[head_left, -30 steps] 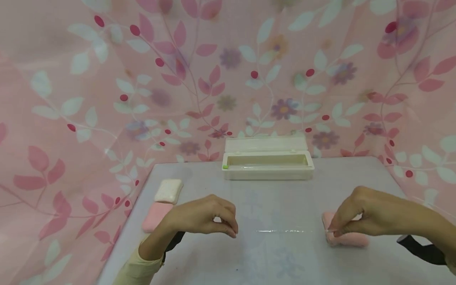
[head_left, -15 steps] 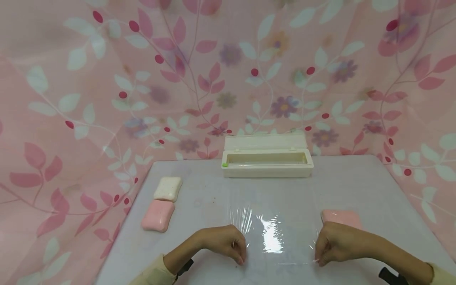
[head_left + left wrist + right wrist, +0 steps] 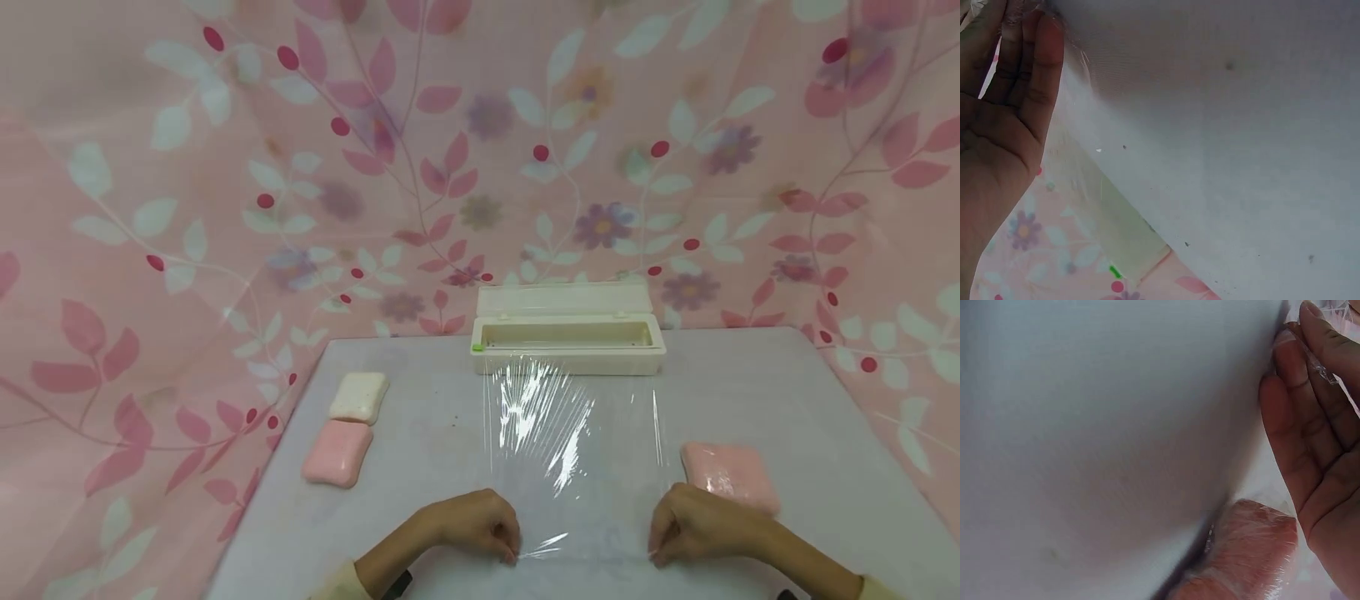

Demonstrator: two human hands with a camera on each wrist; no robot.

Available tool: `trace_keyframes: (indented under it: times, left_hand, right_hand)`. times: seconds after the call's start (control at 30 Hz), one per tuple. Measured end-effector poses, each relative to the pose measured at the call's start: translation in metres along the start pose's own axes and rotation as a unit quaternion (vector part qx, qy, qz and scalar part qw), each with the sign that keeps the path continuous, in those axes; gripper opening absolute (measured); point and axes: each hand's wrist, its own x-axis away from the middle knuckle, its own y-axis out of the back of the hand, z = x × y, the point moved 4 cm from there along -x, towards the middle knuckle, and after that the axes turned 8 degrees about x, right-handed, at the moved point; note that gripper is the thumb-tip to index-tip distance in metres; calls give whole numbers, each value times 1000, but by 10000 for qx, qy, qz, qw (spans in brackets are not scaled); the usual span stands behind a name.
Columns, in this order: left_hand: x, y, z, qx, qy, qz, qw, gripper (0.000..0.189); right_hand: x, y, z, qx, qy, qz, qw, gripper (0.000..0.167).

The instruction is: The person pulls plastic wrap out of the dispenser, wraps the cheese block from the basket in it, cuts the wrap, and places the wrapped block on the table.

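A sheet of clear plastic wrap (image 3: 573, 467) runs from the white dispenser box (image 3: 570, 362) toward the table's front. My left hand (image 3: 480, 525) pinches its near left corner and my right hand (image 3: 690, 525) pinches the near right corner. In the right wrist view, crumpled film shows between the thumb and fingers (image 3: 1291, 359). The left wrist view has the film at the fingertips (image 3: 1047, 37), cut off by the top edge. Beside my right hand lies a pink bar of soap (image 3: 731, 475), covered in film in the right wrist view.
At the table's left are a white bar of soap (image 3: 358, 397) and, just in front of it, a pink bar of soap (image 3: 337, 452). The dispenser's lid (image 3: 564, 298) stands raised against the floral curtain (image 3: 420, 150). A small green tab (image 3: 477, 347) sits on the box's left end.
Both hands have come down toward the table's front edge with the film's edge. The film now stretches in a visible shiny sheet from the box to my hands.
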Motion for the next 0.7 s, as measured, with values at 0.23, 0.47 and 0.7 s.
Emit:
trace_keyframes:
  times: [0.23, 0.47, 0.7]
  left_hand:
    - [1, -4, -8, -463, 51, -11, 9989, 8]
    - [10, 0, -11, -269, -48, 62, 9996, 19]
    - [26, 16, -1, 533, -62, -186, 9984, 21]
  right_hand:
    - [1, -7, -5, 97, -304, -126, 9994, 13]
    - [-2, -7, -4, 261, -408, -156, 9987, 14]
    - [-2, -8, -5, 449, -622, -84, 9970, 15]
